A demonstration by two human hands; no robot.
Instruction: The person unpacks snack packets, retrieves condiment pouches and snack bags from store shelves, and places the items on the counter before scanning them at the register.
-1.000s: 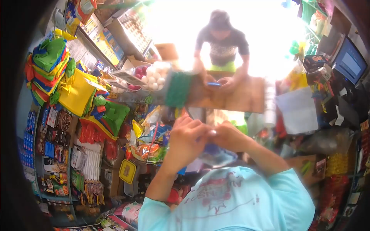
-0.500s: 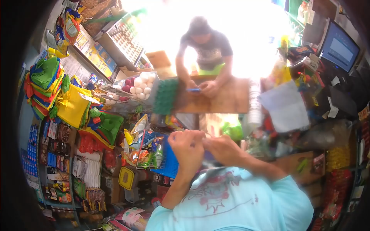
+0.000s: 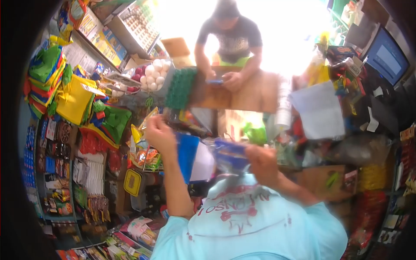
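Observation:
My right hand (image 3: pixel 263 162) grips the edge of a blue plastic packet (image 3: pixel 232 152) with a clear, shiny part, smeared by motion, in front of my chest. My left hand (image 3: pixel 158 130) is raised to the left with its fingers curled closed; whatever it pinches, if anything, is hidden. Below and beside it are a blue folder (image 3: pixel 185 156) and a white sheet (image 3: pixel 203 164). Close behind my left hand stands a wire basket of snack bags (image 3: pixel 151 159).
A person (image 3: pixel 229 39) across the wooden counter (image 3: pixel 242 97) holds a phone (image 3: pixel 214 81). A green egg tray (image 3: pixel 180 89), a basket of eggs and onions (image 3: pixel 155 74) and a roll of white cups (image 3: pixel 284 102) flank it. A monitor (image 3: pixel 386 56) stands right; stocked shelves line the left.
My hands were together in front of me and are now apart: the left moved left, the right slightly right with the blue packet now showing. The view has shifted, and the counter appears higher.

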